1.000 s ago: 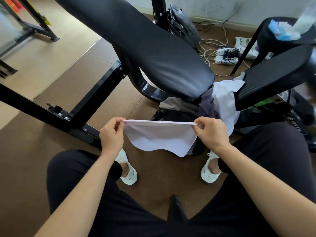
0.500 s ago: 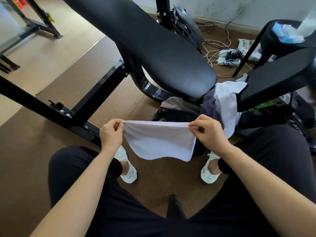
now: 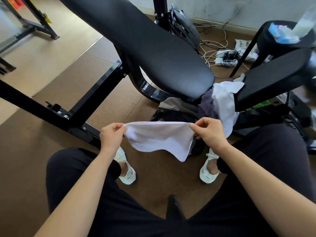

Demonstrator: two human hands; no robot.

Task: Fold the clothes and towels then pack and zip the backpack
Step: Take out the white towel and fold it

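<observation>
Brown matting point(image 3: 51, 142) covers this gym room's floor. A long black bench pad point(image 3: 153, 53) slants in from the far left, a second pad point(image 3: 273, 77) sits at the right, and cables point(image 3: 225, 57) lie at the far right. Near the middle, a white towel point(image 3: 159, 139) hangs in the air between both hands. The left hand point(image 3: 111, 135) is closed in a pinch on its top left corner, and the right hand point(image 3: 210, 132) pinches the top right corner the same way. The top edge runs nearly taut between them. The cloth below droops in an uneven curve, with its lowest tip on the right.

Judging by that sag, the towel is light, thin and limp. It will not hold a crease by itself and will follow whichever edge is lifted. It looks neither slippery nor fragile, so a light pinch should be enough. The corners are the sensible places to hold, since gripping mid-edge would let the ends flop. Bringing the two held corners together should halve it, and laying it on a thigh point(image 3: 77, 177) would probably keep the fold flat.

Just beyond the towel, wedged between the two pads, a white garment point(image 3: 224, 100) and a purple garment point(image 3: 207, 106) hang crumpled and unfolded. Under them on the floor sits a dark bag point(image 3: 172, 116), possibly the backpack. Whether it is open I cannot tell.
</observation>
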